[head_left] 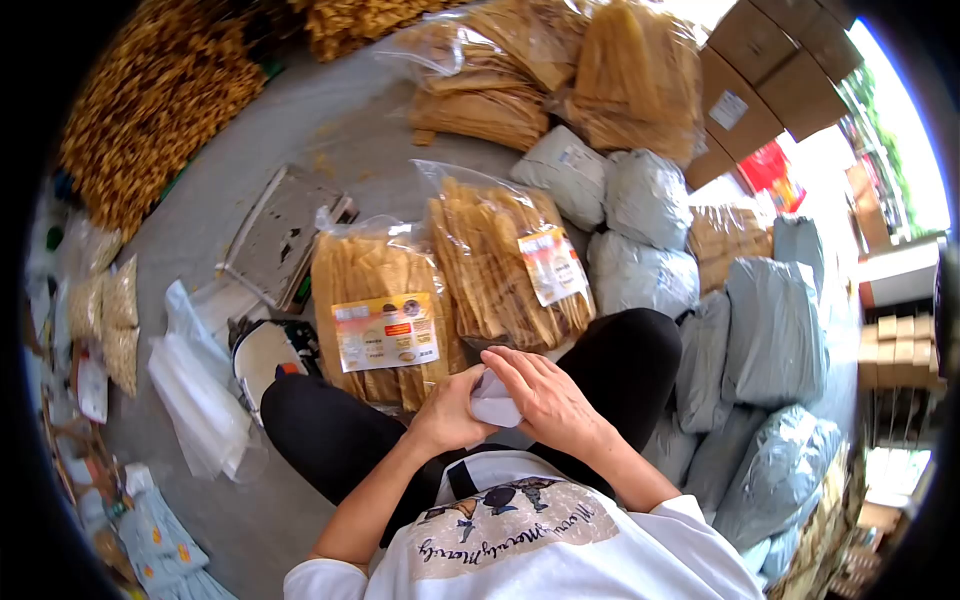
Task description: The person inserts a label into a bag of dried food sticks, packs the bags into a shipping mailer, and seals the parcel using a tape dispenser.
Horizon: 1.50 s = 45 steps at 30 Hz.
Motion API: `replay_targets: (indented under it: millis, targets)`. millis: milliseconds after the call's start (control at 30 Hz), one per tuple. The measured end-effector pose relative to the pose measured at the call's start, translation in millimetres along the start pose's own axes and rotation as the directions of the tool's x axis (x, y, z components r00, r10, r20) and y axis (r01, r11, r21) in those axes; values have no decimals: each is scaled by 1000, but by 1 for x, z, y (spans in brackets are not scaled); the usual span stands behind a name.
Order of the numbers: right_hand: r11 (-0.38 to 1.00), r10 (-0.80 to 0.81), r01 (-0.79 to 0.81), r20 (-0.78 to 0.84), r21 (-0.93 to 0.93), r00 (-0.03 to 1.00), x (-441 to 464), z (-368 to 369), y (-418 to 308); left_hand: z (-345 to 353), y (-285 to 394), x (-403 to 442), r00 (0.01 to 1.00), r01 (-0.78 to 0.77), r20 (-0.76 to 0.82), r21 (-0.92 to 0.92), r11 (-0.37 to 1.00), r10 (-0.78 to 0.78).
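Observation:
Both hands meet over my lap around a small, white, folded or crumpled piece (494, 402) that looks like paper or film; its exact kind does not show. My left hand (447, 412) is closed about its left side. From the right, my right hand (558, 402) presses on it with the fingers together. Just beyond the hands lie two clear bags of long yellow-brown dried strips. The left bag (380, 270) bears a label (386, 332) with an orange band, and the right bag (480, 250) has a tilted label (555, 267).
Grey wrapped parcels (770, 330) are piled at the right, with cardboard boxes (755, 70) behind. More strip bags (630, 70) lie at the back. At left are a flat metal scale-like platform (285, 235), clear plastic bags (200, 400) and a heap of dried strips (150, 110).

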State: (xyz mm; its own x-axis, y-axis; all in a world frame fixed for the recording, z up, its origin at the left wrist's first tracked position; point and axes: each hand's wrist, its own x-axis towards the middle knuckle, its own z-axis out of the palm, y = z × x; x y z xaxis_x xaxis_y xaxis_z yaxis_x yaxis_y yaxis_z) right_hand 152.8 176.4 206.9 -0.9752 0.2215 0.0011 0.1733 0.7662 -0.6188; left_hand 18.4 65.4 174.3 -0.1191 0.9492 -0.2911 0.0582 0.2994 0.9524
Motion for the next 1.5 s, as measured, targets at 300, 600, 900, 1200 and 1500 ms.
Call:
replay_targets:
  millis: [300, 600, 900, 1200, 1500]
  targets:
    - [855, 349, -174, -293, 489, 890, -47, 33, -23, -4, -18, 29, 967, -107, 240, 65, 992, 89]
    - [661, 539, 11, -485, 751, 689, -76, 57, -35, 65, -24, 2, 924, -51, 348, -299, 953, 158]
    - [627, 725, 47, -604, 778, 332, -128, 31, -33, 77, 8, 4, 716, 267, 695, -362, 893, 68]
    - [-105, 879, -968, -476, -229, 18, -446, 11, -20, 7, 1, 28, 990, 42, 140, -258, 965, -5]
    - [-216, 886, -957, 373, -195, -276, -536, 105, -37, -25, -14, 13, 999, 18, -30, -347, 938, -30]
